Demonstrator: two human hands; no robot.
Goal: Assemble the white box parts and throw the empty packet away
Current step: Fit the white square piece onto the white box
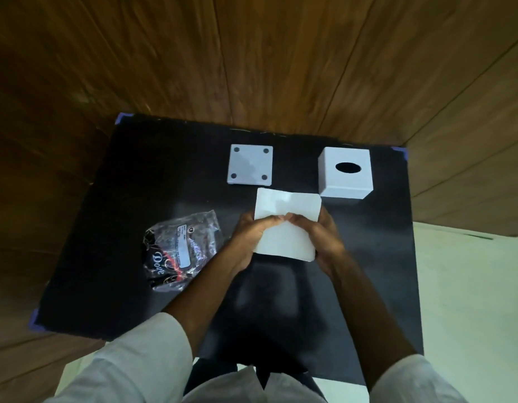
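- Centrally, both hands hold a white stack of tissues (286, 225) above the black bench (135, 184), near its middle.
- Left hand (249, 239) grips the stack's left side, fingers curled over the top face, thumb underneath or hidden.
- Right hand (318, 237) grips the right side the same way; the fingertips of the two hands nearly meet at the middle of the stack, where the top sheet dents into a crease.
- Both hands are closed on the stack, not spread; the far half of it tilts up away from the person.
- White box cover (345, 173) sits on the bench at the far right, its oval slot facing up, just beyond the stack and apart from it.
- White base plate (250, 165) lies flat to the left of the cover, far centre, with a dark round pad at each of its four corners; its near edge is close to the far edge of the stack, and I cannot tell whether they touch.
- Empty packet (179, 248), crumpled clear plastic with black print and a white label, lies on the bench left of the left hand, just beside the wrist.
- Purple tape (122, 117) marks the bench corners.
- White sleeves (144, 362) cover both forearms near the bottom edge.
- Wooden panelling (252, 53) lies beyond the bench.
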